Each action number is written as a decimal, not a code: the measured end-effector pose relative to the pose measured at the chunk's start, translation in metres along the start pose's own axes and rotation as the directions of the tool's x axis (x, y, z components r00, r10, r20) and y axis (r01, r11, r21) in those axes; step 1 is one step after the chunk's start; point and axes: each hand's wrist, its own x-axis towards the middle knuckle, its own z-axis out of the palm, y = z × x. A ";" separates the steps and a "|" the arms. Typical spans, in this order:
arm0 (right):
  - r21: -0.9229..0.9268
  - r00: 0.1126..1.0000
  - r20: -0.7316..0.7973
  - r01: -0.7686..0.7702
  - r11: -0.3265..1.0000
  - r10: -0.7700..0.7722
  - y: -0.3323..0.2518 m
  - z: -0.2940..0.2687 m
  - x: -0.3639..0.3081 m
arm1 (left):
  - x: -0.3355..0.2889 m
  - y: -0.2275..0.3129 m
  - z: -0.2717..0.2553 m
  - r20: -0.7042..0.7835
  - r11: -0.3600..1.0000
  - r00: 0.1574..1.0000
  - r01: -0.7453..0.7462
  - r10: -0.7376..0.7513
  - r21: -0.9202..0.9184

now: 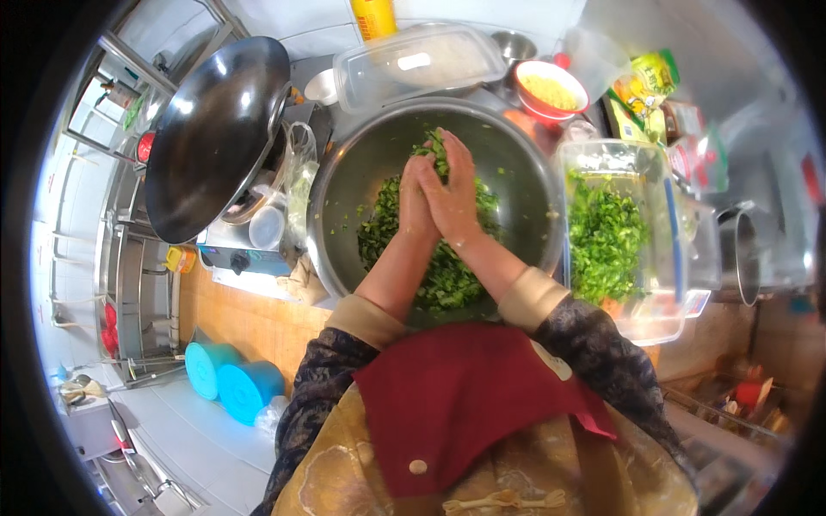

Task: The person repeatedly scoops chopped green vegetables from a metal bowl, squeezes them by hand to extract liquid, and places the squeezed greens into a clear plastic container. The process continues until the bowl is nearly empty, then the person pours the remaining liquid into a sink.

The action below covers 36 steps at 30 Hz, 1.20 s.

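Note:
Over a large metal bowl [525, 215], my left hand [419, 202] and my right hand [453, 185] press together, palm against palm. Chopped greens [432, 155] stick out between them at the fingertips, squeezed in both hands. More chopped leafy greens [452, 279] lie in the bottom of the bowl, below my wrists. Small green bits cling to the bowl's inner wall. Right of the bowl stands a clear plastic container [662, 258] holding brighter chopped greens [602, 236].
A big black wok [215, 138] leans at the left above a stove [249, 249]. Behind the bowl are a clear lidded box [422, 64] and a red-rimmed bowl [552, 90] of yellow bits. Food packets [645, 86] stand at the back right. Blue buckets [249, 389] sit at the lower left.

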 end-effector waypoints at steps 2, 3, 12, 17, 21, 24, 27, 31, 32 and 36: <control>-0.305 0.964 0.004 0.256 0.917 -0.268 -0.007 -0.004 0.000 | -0.011 0.012 0.013 -0.015 0.997 0.999 0.031 -0.030 0.064; -0.347 0.916 0.060 0.391 0.852 -0.396 -0.010 -0.009 0.007 | -0.017 0.022 0.029 0.015 0.999 0.998 0.054 -0.054 -0.006; -0.116 0.819 0.236 0.558 0.822 -0.523 -0.041 -0.024 0.017 | -0.043 0.045 0.066 -0.063 0.992 0.992 0.102 -0.107 -0.078; -0.194 0.858 0.144 0.513 0.836 -0.493 -0.051 -0.020 -0.006 | -0.057 0.048 0.062 -0.008 0.989 0.991 0.130 -0.131 -0.076; -0.207 0.859 0.062 0.509 0.836 -0.508 -0.050 -0.016 -0.014 | -0.069 0.050 0.070 -0.011 0.990 0.990 0.142 -0.142 -0.010; -0.210 0.845 0.035 0.528 0.823 -0.533 -0.051 -0.020 -0.009 | -0.068 0.050 0.079 -0.033 0.989 0.991 0.134 -0.133 0.061; -0.210 0.838 -0.001 0.533 0.819 -0.546 -0.050 -0.024 -0.005 | -0.057 0.042 0.076 -0.034 0.987 0.999 0.003 0.002 0.158; -0.215 0.845 0.025 0.526 0.823 -0.534 -0.050 -0.028 -0.005 | -0.050 0.039 0.074 -0.019 0.998 0.998 0.056 -0.055 0.034; -0.225 0.846 0.038 0.525 0.821 -0.531 -0.050 -0.029 -0.006 | -0.050 0.038 0.074 0.002 0.999 0.999 0.050 -0.050 0.014; -0.222 0.865 0.004 0.490 0.843 -0.502 -0.047 -0.030 -0.008 | -0.048 0.036 0.073 -0.024 0.996 0.996 0.089 -0.089 -0.001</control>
